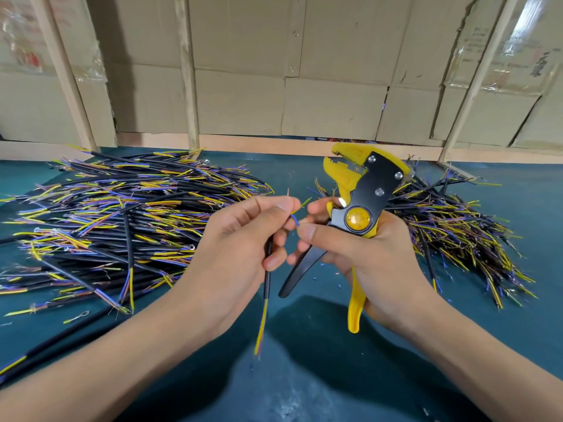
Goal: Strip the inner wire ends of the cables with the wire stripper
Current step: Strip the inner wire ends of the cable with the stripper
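Observation:
My left hand (243, 242) grips a short black cable (267, 284) upright, its lower end with yellow inner wires hanging below the fist. At the top, a blue wire (295, 220) and a yellow-green wire (303, 204) stick out between my fingertips. My right hand (359, 254) holds the yellow and black wire stripper (365, 193) by its handles, jaws up and apart, while its thumb and forefinger touch the blue wire. The stripper's jaws hold no wire.
A big pile of black cables (115, 226) with yellow and blue ends lies on the teal table (304, 376) to the left. A second pile (457, 233) lies to the right, behind my right hand. Cardboard boxes and wooden posts (189, 71) wall off the back edge.

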{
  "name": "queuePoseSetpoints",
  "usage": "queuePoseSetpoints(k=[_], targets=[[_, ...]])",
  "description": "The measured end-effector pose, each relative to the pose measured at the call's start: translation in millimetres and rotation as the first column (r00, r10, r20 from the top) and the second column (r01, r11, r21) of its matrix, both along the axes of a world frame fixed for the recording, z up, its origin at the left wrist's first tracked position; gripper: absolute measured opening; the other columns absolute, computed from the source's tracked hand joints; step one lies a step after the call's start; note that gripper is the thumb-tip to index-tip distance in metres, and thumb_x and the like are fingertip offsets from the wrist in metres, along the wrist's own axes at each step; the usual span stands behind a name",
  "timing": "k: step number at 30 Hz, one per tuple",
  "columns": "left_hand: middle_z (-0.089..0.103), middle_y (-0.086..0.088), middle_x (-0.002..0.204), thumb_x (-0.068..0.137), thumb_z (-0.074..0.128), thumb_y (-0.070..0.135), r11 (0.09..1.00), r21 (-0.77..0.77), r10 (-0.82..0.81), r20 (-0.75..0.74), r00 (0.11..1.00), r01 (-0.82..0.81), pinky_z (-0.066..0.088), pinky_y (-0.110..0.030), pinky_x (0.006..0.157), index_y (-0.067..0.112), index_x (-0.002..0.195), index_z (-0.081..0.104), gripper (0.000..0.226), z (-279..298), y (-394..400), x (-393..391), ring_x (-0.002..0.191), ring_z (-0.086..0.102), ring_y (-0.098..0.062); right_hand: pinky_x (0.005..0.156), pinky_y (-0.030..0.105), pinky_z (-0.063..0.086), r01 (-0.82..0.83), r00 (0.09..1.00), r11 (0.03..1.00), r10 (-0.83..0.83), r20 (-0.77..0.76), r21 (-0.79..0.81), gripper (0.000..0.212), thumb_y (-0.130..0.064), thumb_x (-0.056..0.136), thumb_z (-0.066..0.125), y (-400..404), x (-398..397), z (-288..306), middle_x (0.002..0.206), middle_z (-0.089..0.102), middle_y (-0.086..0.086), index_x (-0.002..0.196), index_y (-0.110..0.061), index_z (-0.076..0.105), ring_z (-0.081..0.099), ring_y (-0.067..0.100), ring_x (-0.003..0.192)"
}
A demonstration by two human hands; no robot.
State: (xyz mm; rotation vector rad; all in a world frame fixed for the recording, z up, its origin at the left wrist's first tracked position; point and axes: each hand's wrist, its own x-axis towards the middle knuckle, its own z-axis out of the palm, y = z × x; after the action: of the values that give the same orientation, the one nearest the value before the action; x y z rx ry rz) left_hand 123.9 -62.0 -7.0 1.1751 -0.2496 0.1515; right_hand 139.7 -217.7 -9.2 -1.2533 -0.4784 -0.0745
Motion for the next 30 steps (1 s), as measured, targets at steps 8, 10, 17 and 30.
queuePoseSetpoints(k=[8,10,17,30], targets=[[0.066,-0.005,0.084,0.088,0.062,0.020,0.988,0.150,0.007,0.165,0.986,-0.032,0.037,-0.026,0.059,0.019,0.095,0.080,0.020,-3,11,7,0.073,0.043,-0.024,0.065,0.049,0.060,-0.008,0.999,0.997,0.011,-0.039,0.072,0.016,0.004,0.078,0.077,-1,-1,1,0.079,0.067,0.015,0.088,-0.009,0.075,0.065,0.030,0.064],[0.068,-0.005,0.090,0.090,0.059,0.021,0.979,0.191,0.026,0.226,0.974,-0.070,0.038,-0.030,0.064,0.025,0.099,0.080,0.023,-5,14,10,0.077,0.044,-0.027,0.064,0.049,0.059,-0.022,0.998,0.996,0.027,-0.059,0.084,0.012,0.001,0.079,0.076,-2,0,2,0.080,0.067,0.020,0.086,-0.008,0.075,0.064,0.031,0.064],[0.072,0.003,0.097,0.092,0.064,0.026,0.964,0.164,0.133,0.392,0.910,-0.212,0.042,-0.028,0.063,0.032,0.103,0.076,0.017,1,23,12,0.082,0.055,-0.014,0.063,0.047,0.060,-0.212,0.941,0.973,0.229,-0.248,0.095,0.018,-0.009,0.073,0.061,-5,0,2,0.081,0.070,0.029,0.080,-0.001,0.076,0.072,0.044,0.074],[0.072,0.007,0.084,0.094,0.061,0.018,0.933,0.130,0.252,0.433,0.866,-0.336,0.044,-0.018,0.067,0.023,0.112,0.061,0.019,5,28,15,0.081,0.066,-0.004,0.083,0.053,0.059,-0.409,0.881,0.913,0.390,-0.267,-0.016,0.050,-0.053,0.093,0.056,0,0,-1,0.089,0.069,0.020,0.129,-0.020,0.066,0.071,0.048,0.096]])
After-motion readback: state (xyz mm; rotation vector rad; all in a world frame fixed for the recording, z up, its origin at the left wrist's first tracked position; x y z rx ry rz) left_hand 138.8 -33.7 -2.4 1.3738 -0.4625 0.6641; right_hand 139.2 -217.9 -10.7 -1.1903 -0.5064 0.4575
